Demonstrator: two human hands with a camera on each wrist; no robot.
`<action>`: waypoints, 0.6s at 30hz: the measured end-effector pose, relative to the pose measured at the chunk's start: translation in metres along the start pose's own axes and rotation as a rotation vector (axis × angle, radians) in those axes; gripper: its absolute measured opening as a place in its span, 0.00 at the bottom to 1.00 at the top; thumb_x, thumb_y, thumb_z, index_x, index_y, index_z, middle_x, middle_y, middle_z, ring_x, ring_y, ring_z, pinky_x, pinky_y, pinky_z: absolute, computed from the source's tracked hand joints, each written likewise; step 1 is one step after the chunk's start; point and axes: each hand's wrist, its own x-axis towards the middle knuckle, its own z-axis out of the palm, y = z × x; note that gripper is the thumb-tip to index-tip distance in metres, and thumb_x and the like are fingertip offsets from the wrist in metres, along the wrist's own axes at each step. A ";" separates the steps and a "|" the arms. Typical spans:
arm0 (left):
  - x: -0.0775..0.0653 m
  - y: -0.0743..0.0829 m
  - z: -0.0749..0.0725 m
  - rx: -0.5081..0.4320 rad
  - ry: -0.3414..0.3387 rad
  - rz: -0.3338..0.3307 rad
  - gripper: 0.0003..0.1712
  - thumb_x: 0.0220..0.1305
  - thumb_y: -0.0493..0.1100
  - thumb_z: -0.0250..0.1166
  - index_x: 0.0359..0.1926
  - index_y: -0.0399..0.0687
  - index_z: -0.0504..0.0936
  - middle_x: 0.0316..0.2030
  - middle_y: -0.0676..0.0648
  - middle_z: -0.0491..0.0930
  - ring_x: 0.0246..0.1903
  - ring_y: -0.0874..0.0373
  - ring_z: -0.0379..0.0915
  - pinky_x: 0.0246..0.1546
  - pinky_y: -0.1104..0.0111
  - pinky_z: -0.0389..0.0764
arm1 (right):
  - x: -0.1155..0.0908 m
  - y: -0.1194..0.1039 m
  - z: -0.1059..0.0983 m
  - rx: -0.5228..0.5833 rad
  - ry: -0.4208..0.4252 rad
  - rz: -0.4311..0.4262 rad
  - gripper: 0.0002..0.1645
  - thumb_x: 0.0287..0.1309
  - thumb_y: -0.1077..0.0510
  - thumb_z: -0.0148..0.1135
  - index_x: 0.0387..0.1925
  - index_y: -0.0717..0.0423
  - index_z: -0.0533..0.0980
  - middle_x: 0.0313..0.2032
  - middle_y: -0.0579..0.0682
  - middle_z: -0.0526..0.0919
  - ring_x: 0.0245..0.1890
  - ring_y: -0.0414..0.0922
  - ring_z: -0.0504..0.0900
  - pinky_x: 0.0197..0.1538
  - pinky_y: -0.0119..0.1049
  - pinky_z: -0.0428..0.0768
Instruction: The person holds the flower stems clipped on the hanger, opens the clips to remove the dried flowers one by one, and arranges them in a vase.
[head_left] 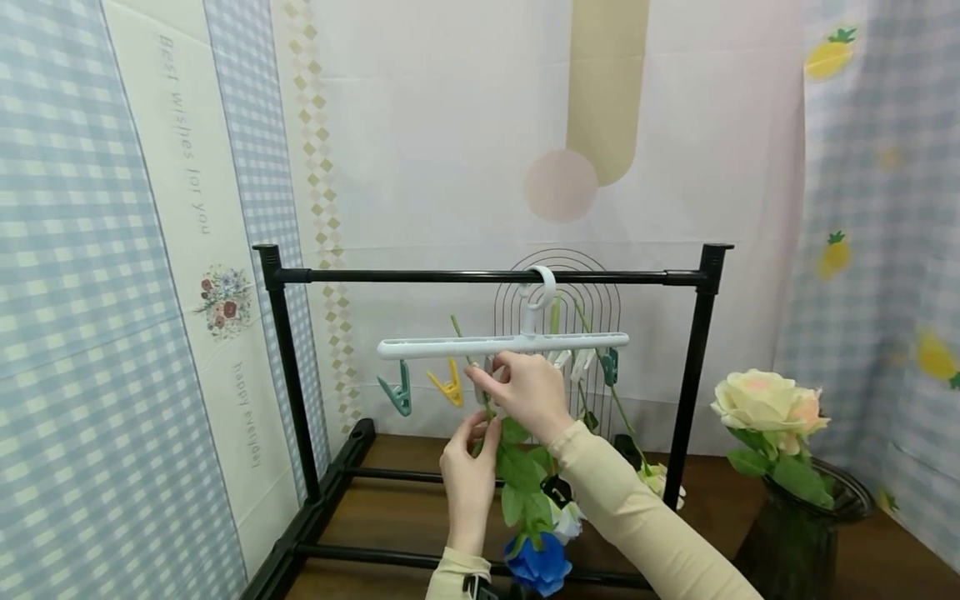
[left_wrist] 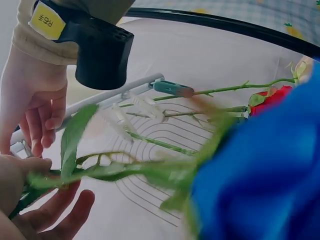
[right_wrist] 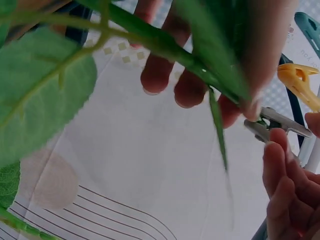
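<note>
A white clip hanger (head_left: 502, 343) hangs from a black rack by its hook. My left hand (head_left: 468, 475) pinches the green stem of a blue rose (head_left: 538, 563), which hangs head down below the hanger. Just above it, my right hand (head_left: 531, 390) grips a grey clip (right_wrist: 282, 121) between thumb and finger. The stem's end reaches the clip's jaws in the right wrist view. A green clip (head_left: 397, 390) and a yellow clip (head_left: 448, 383) hang unused at the left. White clips (left_wrist: 145, 107) and a teal clip (head_left: 610, 367) stand by other flower stems at the right.
The black rack (head_left: 450, 276) frames the hanger, with lower bars (head_left: 390, 557) over a brown table (head_left: 360, 517). At right stands a dark vase (head_left: 795, 533) with pale roses (head_left: 765, 404). A red flower (left_wrist: 270, 99) and a white flower (head_left: 567, 522) hang behind the blue rose.
</note>
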 end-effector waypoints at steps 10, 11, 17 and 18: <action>0.000 0.000 0.005 -0.018 0.000 0.024 0.13 0.62 0.38 0.66 0.49 0.44 0.83 0.39 0.42 0.86 0.36 0.52 0.83 0.38 0.66 0.82 | -0.003 0.016 -0.003 0.039 0.015 -0.078 0.26 0.60 0.49 0.64 0.09 0.50 0.72 0.07 0.43 0.77 0.08 0.25 0.60 0.14 0.22 0.50; 0.001 -0.001 0.005 -0.013 -0.005 0.018 0.13 0.62 0.37 0.66 0.48 0.44 0.84 0.39 0.42 0.85 0.35 0.53 0.83 0.36 0.68 0.82 | -0.003 0.017 -0.004 0.041 0.015 -0.081 0.26 0.61 0.49 0.64 0.09 0.50 0.71 0.07 0.42 0.77 0.08 0.24 0.61 0.14 0.22 0.50; 0.006 -0.002 0.003 0.073 0.013 0.027 0.12 0.59 0.33 0.67 0.44 0.45 0.85 0.35 0.43 0.86 0.30 0.56 0.81 0.29 0.72 0.77 | 0.003 0.020 -0.013 0.046 -0.028 -0.108 0.27 0.62 0.50 0.62 0.08 0.49 0.70 0.07 0.42 0.76 0.06 0.27 0.66 0.12 0.21 0.50; 0.006 -0.002 0.002 0.096 0.019 0.029 0.12 0.59 0.32 0.67 0.43 0.45 0.86 0.34 0.44 0.86 0.30 0.56 0.81 0.29 0.71 0.77 | 0.004 0.020 -0.015 0.036 -0.037 -0.113 0.27 0.62 0.50 0.62 0.08 0.48 0.70 0.06 0.42 0.76 0.06 0.27 0.66 0.12 0.21 0.50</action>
